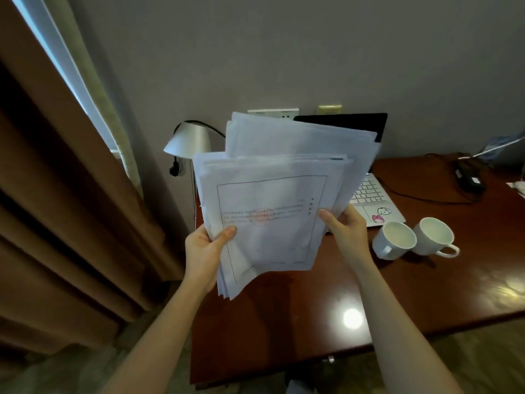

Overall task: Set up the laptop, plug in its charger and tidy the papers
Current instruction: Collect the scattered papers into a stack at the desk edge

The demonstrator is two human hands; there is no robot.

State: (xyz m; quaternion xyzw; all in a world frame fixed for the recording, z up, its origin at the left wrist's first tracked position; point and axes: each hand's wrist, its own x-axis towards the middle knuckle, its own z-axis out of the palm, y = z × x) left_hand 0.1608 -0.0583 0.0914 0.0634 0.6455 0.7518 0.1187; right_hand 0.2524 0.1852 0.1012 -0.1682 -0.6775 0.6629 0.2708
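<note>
Papers (pixel 272 211) are looking light, floppy and uneven; left hand (pixel 204 251) and right hand (pixel 345 231) are pinching the lower edges, where sheets could be slipping.

You've got two white cups (pixel 394 240) (pixel 433 236), one open laptop (pixel 369 194), one charger brick (pixel 468 177), one lamp (pixel 189 140). One stack of papers (pixel 272 200), sheet count unreadable, maybe a dozen-plus. Two wall outlets (pixel 274 112) (pixel 329 109).

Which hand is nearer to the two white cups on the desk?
Right. The right hand grips the paper stack's right edge, just left of the white cups; the left hand holds the opposite edge, farther away.
</note>
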